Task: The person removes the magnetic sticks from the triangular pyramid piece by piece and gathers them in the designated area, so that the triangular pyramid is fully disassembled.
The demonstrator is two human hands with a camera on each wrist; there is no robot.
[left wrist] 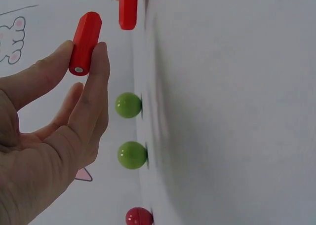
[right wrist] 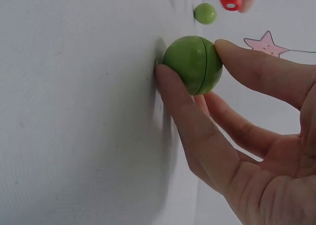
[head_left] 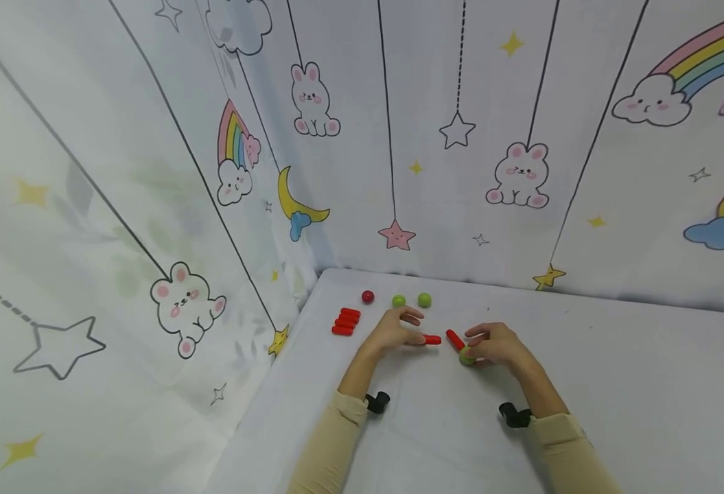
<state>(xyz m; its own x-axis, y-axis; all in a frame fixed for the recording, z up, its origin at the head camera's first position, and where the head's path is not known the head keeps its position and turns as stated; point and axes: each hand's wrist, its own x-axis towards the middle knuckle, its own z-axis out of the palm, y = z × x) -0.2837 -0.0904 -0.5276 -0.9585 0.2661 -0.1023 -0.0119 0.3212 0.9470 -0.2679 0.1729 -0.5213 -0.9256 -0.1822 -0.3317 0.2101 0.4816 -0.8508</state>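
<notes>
My left hand (head_left: 392, 331) pinches a red rod (left wrist: 86, 40) between thumb and forefinger. A pale round disc shows in the rod's near end. Thumb and fingers of my right hand (head_left: 497, 344) grip a green ball (right wrist: 192, 64) with a seam around it, close over the table. From this ball a second red rod (head_left: 454, 339) slants up and left in the head view, its end meeting the ball. The two rods are apart, with a small gap between them. In the right wrist view the second rod is hidden.
Several red rods (head_left: 345, 322) lie in a stacked row at the table's left side. Behind them sit a red ball (head_left: 368, 296) and two green balls, one (head_left: 399, 300) left of the other (head_left: 424, 300). A patterned curtain (head_left: 349, 171) borders the white table (head_left: 646, 384).
</notes>
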